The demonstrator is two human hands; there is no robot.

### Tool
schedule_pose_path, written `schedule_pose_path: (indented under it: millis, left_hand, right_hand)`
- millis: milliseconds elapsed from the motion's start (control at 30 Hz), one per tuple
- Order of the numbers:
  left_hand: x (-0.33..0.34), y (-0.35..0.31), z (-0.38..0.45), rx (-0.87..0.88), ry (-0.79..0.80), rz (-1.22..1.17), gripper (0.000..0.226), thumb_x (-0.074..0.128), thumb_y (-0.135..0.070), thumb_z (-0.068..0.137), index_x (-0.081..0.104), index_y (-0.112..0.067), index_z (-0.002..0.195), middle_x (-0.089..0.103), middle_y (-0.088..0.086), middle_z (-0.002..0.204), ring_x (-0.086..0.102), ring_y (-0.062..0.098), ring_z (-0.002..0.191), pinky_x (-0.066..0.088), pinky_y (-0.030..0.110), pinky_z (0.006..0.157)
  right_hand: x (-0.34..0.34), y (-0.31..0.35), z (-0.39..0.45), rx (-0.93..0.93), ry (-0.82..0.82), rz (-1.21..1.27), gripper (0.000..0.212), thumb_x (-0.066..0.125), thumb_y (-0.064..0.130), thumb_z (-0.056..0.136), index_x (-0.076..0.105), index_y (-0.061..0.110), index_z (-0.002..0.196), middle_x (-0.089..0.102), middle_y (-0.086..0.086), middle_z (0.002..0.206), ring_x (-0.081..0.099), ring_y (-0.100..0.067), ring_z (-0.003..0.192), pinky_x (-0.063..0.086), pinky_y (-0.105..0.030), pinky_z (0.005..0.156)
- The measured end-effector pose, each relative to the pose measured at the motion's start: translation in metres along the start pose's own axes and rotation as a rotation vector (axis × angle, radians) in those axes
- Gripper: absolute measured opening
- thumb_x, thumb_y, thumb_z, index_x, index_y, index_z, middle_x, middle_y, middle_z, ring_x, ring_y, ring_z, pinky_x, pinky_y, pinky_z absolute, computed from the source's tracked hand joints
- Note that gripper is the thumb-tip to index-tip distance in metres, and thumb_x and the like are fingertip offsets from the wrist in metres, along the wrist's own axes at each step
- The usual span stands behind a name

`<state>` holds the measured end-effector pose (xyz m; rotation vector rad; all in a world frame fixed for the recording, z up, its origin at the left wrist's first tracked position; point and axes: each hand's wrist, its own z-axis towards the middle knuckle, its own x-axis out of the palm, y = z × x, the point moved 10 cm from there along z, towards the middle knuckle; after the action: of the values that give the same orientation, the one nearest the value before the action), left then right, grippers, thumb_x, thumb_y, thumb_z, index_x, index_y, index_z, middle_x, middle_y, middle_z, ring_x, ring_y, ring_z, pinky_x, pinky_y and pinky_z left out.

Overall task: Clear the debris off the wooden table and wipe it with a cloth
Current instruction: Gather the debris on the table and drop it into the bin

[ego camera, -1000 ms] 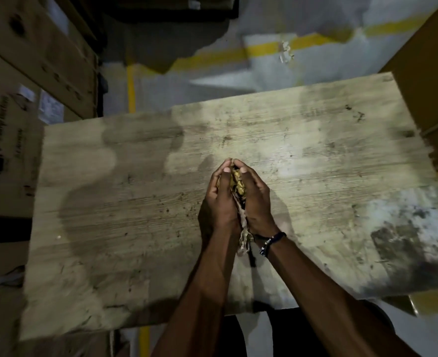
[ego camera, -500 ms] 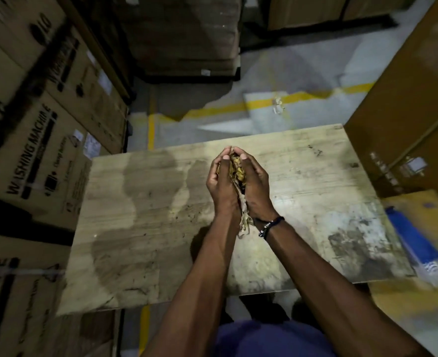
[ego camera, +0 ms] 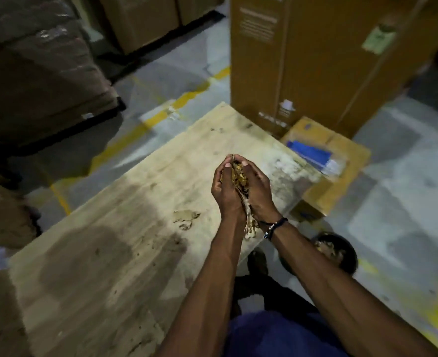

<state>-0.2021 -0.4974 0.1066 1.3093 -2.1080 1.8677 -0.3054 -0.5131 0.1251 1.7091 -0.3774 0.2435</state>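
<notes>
Hands pressed together in a cup: the left hand [ego camera: 225, 191] and right hand [ego camera: 257, 191] curl around a heap of yellow-brown debris [ego camera: 237, 176], held above the right edge of the wooden table [ego camera: 114, 240]. A scrap of cloth [ego camera: 250, 225] hangs out between the wrists. On the floor to the right, a dark round bin [ego camera: 341, 256] holds similar scraps. Cardboard boxes [ego camera: 315, 60] stand behind the table.
</notes>
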Motion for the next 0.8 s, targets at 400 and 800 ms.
schedule_pose_path:
  millis: [400,800]
  left_hand:
    - [0.15,0.197,-0.165,-0.321,0.406,0.238,0.023,0.051,-0.002,0.107,0.071,-0.002,0.118,0.077,-0.008,0.1,0.073,-0.003,0.09,0.053,0.013,0.081]
    - [0.179,0.388,-0.264,-0.543,0.385,0.475,0.021,0.057,-0.009,0.105,0.076,-0.012,0.111,0.079,0.002,0.109,0.074,0.016,0.103,0.056,0.026,0.089]
  right_hand:
    - [-0.289,0.063,-0.073,-0.119,-0.565,0.117,0.024,0.053,0.008,0.109,0.07,0.004,0.125,0.074,-0.012,0.127,0.07,-0.021,0.12,0.052,-0.036,0.11]
    - [-0.504,0.011,-0.102,0.011,-0.756,0.283,0.024,0.052,0.006,0.109,0.07,0.004,0.124,0.078,0.0,0.115,0.071,-0.017,0.112,0.053,-0.03,0.101]
